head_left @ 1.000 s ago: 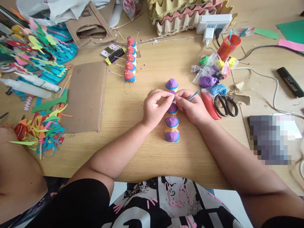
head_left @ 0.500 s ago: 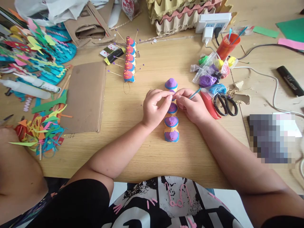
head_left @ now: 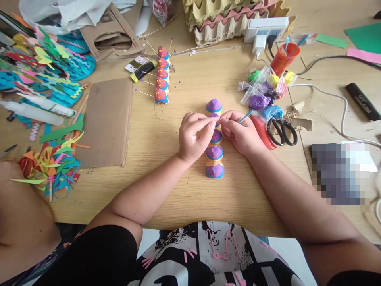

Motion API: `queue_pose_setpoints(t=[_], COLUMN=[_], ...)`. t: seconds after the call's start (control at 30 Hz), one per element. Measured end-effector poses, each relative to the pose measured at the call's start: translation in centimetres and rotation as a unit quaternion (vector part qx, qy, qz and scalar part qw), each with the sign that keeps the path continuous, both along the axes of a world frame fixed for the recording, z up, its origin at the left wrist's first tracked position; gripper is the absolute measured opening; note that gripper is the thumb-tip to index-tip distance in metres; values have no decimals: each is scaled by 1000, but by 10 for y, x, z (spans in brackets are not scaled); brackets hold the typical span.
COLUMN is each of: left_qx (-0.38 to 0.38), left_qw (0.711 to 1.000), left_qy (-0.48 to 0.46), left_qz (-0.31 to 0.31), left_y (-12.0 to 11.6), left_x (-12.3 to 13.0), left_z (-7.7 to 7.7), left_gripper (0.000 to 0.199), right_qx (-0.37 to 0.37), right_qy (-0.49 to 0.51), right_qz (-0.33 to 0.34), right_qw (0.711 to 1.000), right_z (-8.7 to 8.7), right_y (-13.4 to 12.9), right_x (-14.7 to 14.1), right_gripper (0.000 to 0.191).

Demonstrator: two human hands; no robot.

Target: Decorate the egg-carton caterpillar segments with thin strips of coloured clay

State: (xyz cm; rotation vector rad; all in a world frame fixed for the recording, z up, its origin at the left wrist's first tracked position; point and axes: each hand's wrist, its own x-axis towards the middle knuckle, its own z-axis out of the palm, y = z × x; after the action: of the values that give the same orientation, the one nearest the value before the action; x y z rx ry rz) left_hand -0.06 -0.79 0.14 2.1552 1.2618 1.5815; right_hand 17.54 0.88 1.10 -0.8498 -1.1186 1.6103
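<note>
Head view shows a wooden table point(head_left: 190, 198), left hand point(head_left: 194, 135) pinched narrow, right hand point(head_left: 241, 133) holding a blue stick point(head_left: 247, 116).

The bench point(head_left: 166, 190) before me is smooth wood grain with a soft sheen. The blue stick point(head_left: 247, 115) in my right grip point(head_left: 238, 133) looks like smooth plastic; the purple strip point(head_left: 214, 152) is matt. Upper centre, egg trays point(head_left: 220, 28) of coarse, dull pulp; upper right, a glossy translucent plastic cup point(head_left: 279, 61) and shiny film bags point(head_left: 259, 101).
</note>
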Motion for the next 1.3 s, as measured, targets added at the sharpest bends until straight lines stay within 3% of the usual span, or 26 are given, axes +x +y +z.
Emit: queue_pose_setpoints(t=[0.17,0.4,1.07,1.3], left_qx=[-11,10,-6,-13], left_qw=[1000,999,1000,999], left_qy=[11,-20,16,-30], left_qz=[3,-23,21,12], left_y=[0,0,2,4], left_x=[0,1,4,3], left_z=[0,0,2,-2], left_gripper=[33,23,9,10], right_qx=[7,13,39,46], right_qy=[-2,-7,-44,-39], right_qz=[2,0,11,13], right_qw=[1000,1000,998,998], right_z=[-1,-2,-2,-1], right_y=[0,0,-2,-2], right_x=[0,0,-2,-1], right_gripper=[33,35,38,43])
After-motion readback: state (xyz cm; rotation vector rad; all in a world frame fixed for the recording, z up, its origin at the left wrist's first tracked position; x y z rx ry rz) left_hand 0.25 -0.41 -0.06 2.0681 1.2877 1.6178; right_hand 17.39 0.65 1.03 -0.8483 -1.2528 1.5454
